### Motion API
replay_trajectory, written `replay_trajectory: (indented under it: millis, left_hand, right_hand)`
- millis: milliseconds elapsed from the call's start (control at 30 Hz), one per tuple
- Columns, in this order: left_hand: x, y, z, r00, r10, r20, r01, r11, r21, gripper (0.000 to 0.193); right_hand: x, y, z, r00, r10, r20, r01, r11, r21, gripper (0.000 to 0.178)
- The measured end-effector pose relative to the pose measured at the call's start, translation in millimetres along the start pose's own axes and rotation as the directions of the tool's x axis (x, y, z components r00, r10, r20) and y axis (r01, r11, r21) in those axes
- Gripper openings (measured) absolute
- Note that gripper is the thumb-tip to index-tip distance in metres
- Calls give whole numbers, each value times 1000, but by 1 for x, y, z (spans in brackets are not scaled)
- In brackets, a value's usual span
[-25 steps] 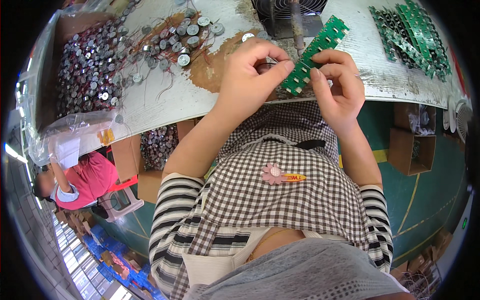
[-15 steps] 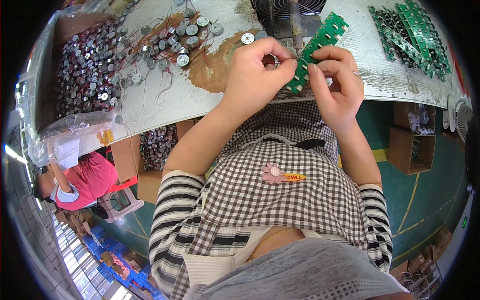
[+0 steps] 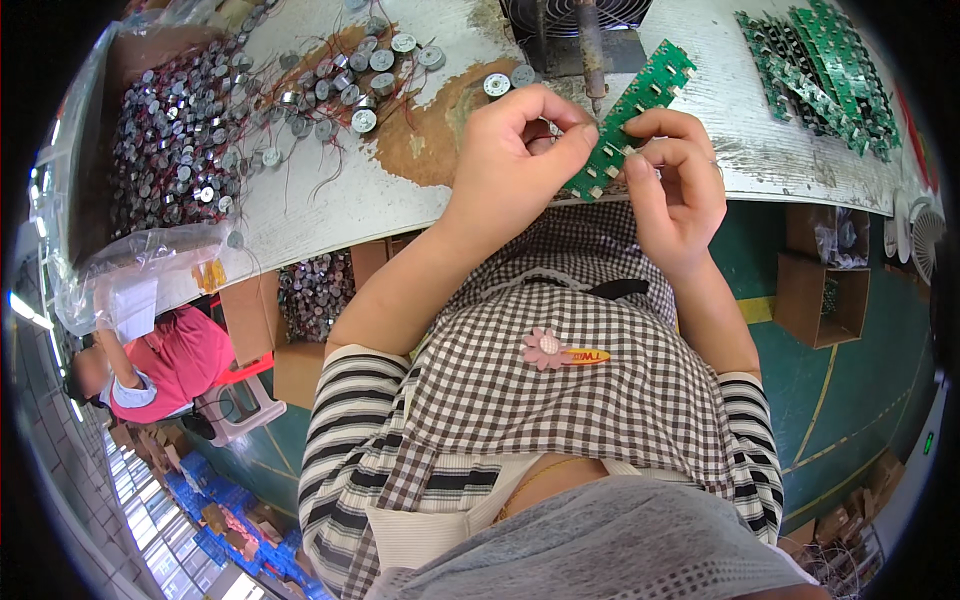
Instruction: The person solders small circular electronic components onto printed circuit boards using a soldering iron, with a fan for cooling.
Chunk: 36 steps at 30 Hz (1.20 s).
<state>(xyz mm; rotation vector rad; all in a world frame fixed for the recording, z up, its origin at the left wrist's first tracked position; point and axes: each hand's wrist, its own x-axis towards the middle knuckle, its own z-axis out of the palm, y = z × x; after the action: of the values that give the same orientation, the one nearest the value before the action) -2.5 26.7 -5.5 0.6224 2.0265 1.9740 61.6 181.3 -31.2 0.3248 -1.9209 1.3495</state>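
A long green circuit board [image 3: 655,84] with small pale connectors slants between my hands over the table's near edge. My right hand [image 3: 680,175] pinches its right edge between thumb and fingers. At the board's left edge, my left hand [image 3: 520,150] is closed, thumb against forefinger, on what looks like a thin wire; the curled fingers hide most of it. Just above these fingertips stands the tip of an upright, brownish metal soldering iron [image 3: 592,70]. Two small round motors [image 3: 496,85] lie beyond my left hand.
Loose wired motors [image 3: 365,120] spread over the worn white table [image 3: 300,215], beside a plastic-lined box full of them [image 3: 165,150]. More green boards [image 3: 830,75] are stacked at far right. A fan [image 3: 575,15] stands behind the iron. A person in pink [image 3: 175,365] sits at left.
The circuit board has shifted slightly toward me, away from the iron, with my right hand's grip adjusting on its edge. My left hand stays pinched at nearly the same place.
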Motion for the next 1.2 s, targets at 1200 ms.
replay_trajectory:
  millis: [1200]
  left_hand:
    - [35, 46, -101, 841, 511, 179, -288, 141, 947, 21]
  right_hand:
    - [-3, 10, 3, 982, 188, -34, -184, 979, 91, 3]
